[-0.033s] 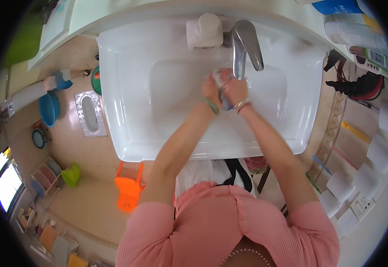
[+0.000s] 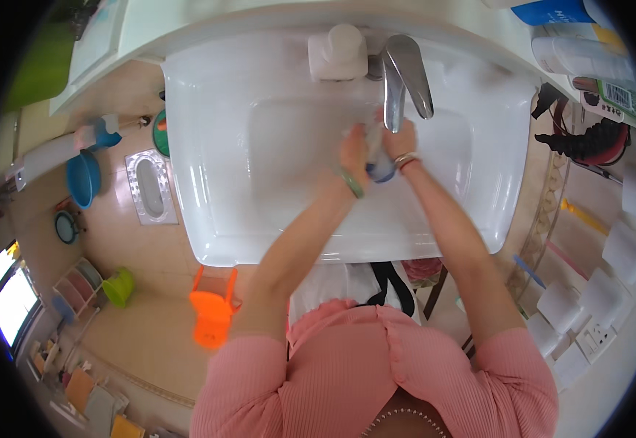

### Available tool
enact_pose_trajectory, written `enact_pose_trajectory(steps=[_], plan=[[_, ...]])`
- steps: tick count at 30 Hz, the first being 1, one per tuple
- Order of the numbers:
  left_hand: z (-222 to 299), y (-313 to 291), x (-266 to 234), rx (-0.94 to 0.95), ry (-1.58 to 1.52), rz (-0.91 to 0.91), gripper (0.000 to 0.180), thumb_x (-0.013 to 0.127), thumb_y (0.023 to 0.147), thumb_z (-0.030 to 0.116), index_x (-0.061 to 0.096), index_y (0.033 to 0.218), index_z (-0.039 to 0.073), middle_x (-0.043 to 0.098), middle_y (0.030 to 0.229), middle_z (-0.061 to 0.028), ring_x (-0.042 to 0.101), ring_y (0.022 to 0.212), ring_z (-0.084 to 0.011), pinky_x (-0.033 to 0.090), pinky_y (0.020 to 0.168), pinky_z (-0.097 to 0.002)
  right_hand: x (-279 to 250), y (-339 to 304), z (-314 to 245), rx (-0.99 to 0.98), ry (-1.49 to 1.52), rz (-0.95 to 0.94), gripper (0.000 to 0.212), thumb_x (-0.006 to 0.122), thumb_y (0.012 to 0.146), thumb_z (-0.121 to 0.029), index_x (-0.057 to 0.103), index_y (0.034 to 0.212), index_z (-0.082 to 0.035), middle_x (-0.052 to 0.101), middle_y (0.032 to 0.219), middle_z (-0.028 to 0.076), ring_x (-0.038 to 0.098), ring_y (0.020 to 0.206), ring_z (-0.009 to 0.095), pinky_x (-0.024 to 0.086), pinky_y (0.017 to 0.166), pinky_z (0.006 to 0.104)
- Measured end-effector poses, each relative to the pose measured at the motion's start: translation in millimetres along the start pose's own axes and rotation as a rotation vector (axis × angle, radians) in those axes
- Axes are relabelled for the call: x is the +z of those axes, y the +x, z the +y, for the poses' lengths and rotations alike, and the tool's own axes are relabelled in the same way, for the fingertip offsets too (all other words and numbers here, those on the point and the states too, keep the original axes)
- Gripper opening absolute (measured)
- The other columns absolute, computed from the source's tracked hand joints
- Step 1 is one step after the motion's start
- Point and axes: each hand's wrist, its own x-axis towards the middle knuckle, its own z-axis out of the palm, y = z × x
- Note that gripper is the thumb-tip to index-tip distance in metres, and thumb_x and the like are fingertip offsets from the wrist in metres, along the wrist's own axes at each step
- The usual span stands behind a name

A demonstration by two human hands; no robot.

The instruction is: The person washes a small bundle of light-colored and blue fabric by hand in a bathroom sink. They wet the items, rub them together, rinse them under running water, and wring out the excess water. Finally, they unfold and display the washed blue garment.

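Over the white washbasin [image 2: 289,212], both my hands are at a small white and blue piece of cloth [image 2: 382,172], blurred by motion; its exact kind cannot be made out. My left hand [image 2: 354,152], with a green bangle at the wrist, is closed on the cloth's left side. Just under the spout of the chrome faucet [image 2: 403,77], my right hand [image 2: 400,137] grips its other side, its fingers partly hidden by the spout. The cloth's blue end hangs between my wrists.
A white pump bottle [image 2: 338,55] stands on the basin's back ledge, left of the faucet. Bottles and packets [image 2: 588,58] line the shelf at the far right. An orange chair [image 2: 213,314] stands on the floor at the left, beyond it a squat toilet [image 2: 150,188] and blue basin [image 2: 83,180].
My hands, pressed together before, are now a little apart. More of the cloth shows between them, and the right hand has shifted slightly right.
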Motion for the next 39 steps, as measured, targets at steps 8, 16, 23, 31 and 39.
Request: enact_pose_trajectory(steps=[8,16,23,31,39], plan=[[50.4,5.9,-54.8,-0.186,-0.497,-0.288,0.034,0.054,0.093,0.027,0.053,0.117,0.003,0.061,0.102,-0.0067,0.059,0.092,-0.0209,0.046,0.089,-0.0383,-64.0,-19.1,5.7,0.340,0.721,-0.455,0.049,0.069,0.081,-0.042,0.062,0.109,-0.002,0.060,0.113,0.008,0.056,0.103,0.017,0.044,0.086,0.0280],[48.0,6.5,-61.9,0.106,0.117,0.030,0.046,0.071,0.082,0.023,0.051,0.121,0.007,0.057,0.109,-0.0067,0.055,0.103,-0.0179,0.046,0.084,-0.0327,-72.4,-32.1,-5.6,-0.343,0.093,-0.274,0.040,0.077,0.073,-0.026,0.061,0.102,-0.003,0.059,0.110,0.012,0.060,0.094,0.022,0.047,0.081,0.0290],[46.5,-30.4,-31.3,-0.330,-0.357,-0.217,0.055,0.064,0.085,0.041,0.044,0.130,0.015,0.056,0.113,-0.0064,0.057,0.097,-0.0207,0.048,0.083,-0.0382,-44.5,-33.8,-19.0,0.502,1.104,-0.359,0.027,0.067,0.085,-0.026,0.059,0.104,-0.008,0.059,0.090,-0.003,0.058,0.075,0.007,0.046,0.059,0.0225],[27.8,11.7,-17.0,-0.204,-0.352,-0.435,0.024,0.063,0.086,0.030,0.052,0.093,0.010,0.057,0.084,-0.0027,0.056,0.071,-0.0154,0.047,0.063,-0.0322,-35.8,-101.9,-80.7,-0.322,0.395,-0.008,0.026,0.069,0.082,-0.025,0.060,0.098,-0.006,0.055,0.095,0.006,0.060,0.078,0.022,0.049,0.061,0.0325],[18.2,-5.6,11.9,0.350,0.083,0.147,0.031,0.058,0.085,0.027,0.052,0.066,0.004,0.046,0.062,0.0031,0.039,0.058,-0.0082,0.033,0.050,-0.0297,-1.9,-16.4,-24.7,0.054,0.133,0.060,0.020,0.059,0.083,-0.024,0.062,0.083,-0.004,0.062,0.079,0.023,0.060,0.076,0.042,0.048,0.065,0.0463]])
